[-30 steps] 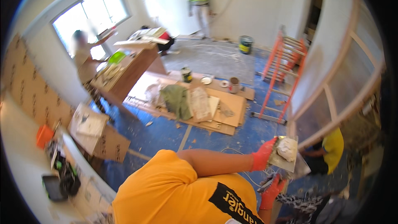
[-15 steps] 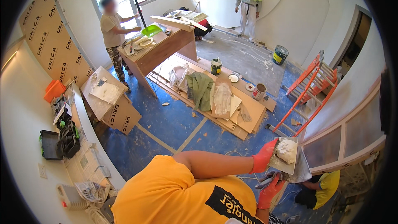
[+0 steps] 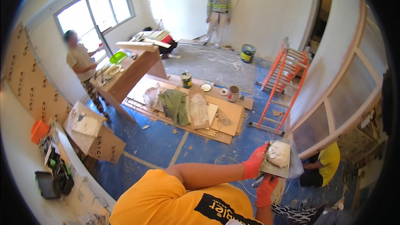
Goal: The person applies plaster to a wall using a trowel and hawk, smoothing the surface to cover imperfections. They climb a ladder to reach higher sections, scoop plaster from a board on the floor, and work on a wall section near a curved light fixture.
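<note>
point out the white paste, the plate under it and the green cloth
White paste (image 3: 278, 154), head view: middle of the lump.
Plate (image 3: 273, 170), head view: bare strip below the paste.
Green cloth (image 3: 175, 105), head view: middle.

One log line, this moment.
left hand: holding flat plate, white paste on top | right hand: close by plate | green cloth: on boards

A loose, bright orange-yellow T-shirt (image 3: 166, 208) sits in soft folds, its short sleeve (image 3: 160, 181) bunched above a bare forearm (image 3: 208, 174), with a black rectangular patch (image 3: 223, 209) of pale lettering on the chest. I can see red gloves (image 3: 249, 170) on both the left hand (image 3: 256, 162) and the right hand (image 3: 266, 189), covering them to the wrist.
</note>
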The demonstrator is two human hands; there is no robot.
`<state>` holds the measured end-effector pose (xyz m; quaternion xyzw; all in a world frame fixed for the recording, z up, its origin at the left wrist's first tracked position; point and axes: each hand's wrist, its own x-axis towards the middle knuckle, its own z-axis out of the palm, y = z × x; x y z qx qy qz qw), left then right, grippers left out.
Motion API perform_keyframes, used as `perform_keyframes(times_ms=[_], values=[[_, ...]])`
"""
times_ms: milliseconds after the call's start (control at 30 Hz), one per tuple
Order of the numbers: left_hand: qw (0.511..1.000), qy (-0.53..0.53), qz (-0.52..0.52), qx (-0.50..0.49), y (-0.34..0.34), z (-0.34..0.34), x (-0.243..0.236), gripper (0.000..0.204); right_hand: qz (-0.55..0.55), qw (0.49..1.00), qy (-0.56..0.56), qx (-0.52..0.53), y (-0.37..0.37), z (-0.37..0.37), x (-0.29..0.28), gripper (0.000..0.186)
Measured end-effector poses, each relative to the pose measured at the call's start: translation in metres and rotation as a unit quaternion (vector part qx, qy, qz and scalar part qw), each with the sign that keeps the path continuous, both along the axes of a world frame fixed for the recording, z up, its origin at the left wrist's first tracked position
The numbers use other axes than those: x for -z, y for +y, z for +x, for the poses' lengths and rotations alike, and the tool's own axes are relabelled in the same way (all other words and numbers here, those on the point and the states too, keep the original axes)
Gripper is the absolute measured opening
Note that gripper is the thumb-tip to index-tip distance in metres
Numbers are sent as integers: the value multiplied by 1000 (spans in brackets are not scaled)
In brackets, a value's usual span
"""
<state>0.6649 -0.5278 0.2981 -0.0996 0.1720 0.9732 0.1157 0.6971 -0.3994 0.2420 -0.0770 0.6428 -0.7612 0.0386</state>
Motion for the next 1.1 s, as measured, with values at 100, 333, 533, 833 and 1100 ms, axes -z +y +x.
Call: perform_keyframes(times_ms=[100,333,533,833,1100], values=[[996,52,-72,-8,6,1,-16,51,169,981,82,-53,28,-15,63,18],[999,25,-37,30,4,6,-14,48,-64,996,-56,23,14,18,-9,16],[988,83,-125,21,14,5,-27,46,305,936,153,-84,47,6,119,25],[479,222,-806,-266,-96,-12,70,37,-14,938,-327,114,117,53,222,21],[309,223,-870,-312,-184,-28,23,37,20,952,-296,76,98,32,131,18]])
